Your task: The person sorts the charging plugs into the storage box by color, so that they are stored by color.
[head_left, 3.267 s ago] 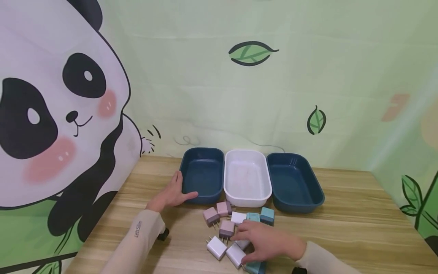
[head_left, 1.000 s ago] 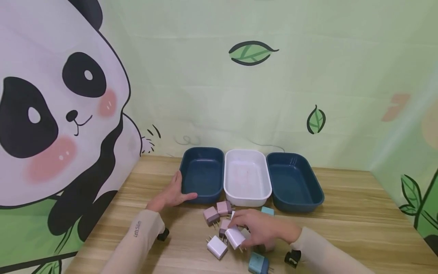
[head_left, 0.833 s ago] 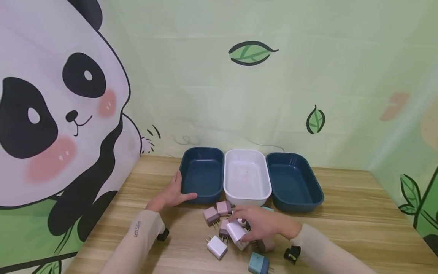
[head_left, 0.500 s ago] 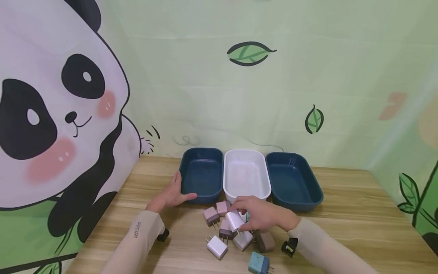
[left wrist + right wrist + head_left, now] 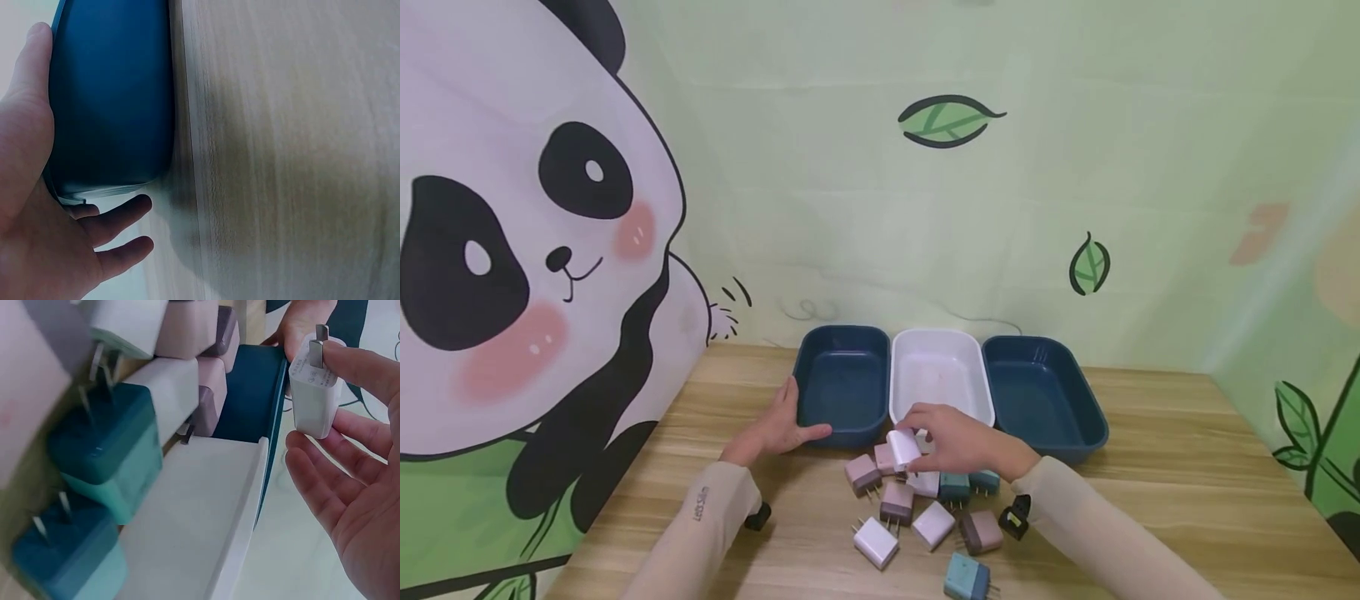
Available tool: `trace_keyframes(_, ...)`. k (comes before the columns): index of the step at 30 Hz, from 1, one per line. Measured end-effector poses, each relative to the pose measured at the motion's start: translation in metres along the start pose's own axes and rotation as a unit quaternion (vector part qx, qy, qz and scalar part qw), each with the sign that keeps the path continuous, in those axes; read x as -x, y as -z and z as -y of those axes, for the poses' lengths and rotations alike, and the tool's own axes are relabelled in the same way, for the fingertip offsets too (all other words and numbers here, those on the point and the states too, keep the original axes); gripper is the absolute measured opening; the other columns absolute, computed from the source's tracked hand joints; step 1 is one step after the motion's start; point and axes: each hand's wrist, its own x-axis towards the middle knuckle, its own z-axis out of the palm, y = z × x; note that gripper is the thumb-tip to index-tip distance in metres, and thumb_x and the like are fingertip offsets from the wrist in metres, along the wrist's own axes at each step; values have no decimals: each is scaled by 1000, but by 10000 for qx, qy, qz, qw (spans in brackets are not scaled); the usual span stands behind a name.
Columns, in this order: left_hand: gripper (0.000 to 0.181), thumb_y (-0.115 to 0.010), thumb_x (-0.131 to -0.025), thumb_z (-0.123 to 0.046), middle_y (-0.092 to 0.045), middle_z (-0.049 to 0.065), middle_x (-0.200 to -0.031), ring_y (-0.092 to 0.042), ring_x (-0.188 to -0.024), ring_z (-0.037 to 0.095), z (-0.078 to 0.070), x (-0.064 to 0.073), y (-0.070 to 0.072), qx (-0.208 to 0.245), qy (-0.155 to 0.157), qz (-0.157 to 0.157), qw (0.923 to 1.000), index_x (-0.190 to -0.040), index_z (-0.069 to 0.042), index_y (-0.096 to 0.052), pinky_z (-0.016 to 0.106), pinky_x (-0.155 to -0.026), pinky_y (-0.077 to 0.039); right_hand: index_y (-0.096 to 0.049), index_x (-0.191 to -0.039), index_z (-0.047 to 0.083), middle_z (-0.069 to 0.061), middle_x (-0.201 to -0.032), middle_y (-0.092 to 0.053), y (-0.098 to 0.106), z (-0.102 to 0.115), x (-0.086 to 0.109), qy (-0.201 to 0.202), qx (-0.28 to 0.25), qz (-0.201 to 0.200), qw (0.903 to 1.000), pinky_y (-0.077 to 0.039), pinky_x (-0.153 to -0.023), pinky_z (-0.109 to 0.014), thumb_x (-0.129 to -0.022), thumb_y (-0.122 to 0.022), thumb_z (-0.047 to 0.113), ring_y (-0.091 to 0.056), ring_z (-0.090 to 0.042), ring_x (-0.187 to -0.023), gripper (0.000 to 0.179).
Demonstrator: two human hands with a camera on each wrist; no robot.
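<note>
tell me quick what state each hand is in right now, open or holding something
Left hand: open, touching the left dark blue tray.
Right hand: holding a white charger between thumb and fingers.

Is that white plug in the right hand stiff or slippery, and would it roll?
The white plug looks rigid: no dent shows where the right hand pinches it. Smooth and glossy, it may be slippery. Flat-sided, it probably wouldn't roll.
</note>
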Motion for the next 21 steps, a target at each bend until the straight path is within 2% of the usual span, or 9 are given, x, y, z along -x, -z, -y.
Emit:
trace_keyframes(5,121,-69,-79,-55,6,27,-153,-8,-140,42,0,0,-1,32,-20,-8,10000,-147,5,10,55,-109,-18,-63,-119,10,0,-110,-59,4,-2,-10,-98,138,-138,9998,-51,-80,-27,-81,-75,29,-56,-15,-96,44)
trace_keyframes(14,119,-68,-80,-55,5,27,-153,-9,-140,42,1,0,0,-74,-22,-1,10000,-147,5,10,55,-109,-19,-63,-119,9,0,-110,-59,6,-12,-26,-471,-36,-303,9984,-51,-77,-24,-81,-75,29,-57,-14,-94,44)
trace_keyframes(21,120,-68,-79,-57,7,27,-154,-7,-141,40,2,-1,0,-129,116,47,9998,-147,4,11,53,-110,-17,-62,-118,8,-2,-110,-59,5,-14,-38,-578,-65,-231,9980,-52,-78,-27,-82,-74,29,-57,-16,-95,44)
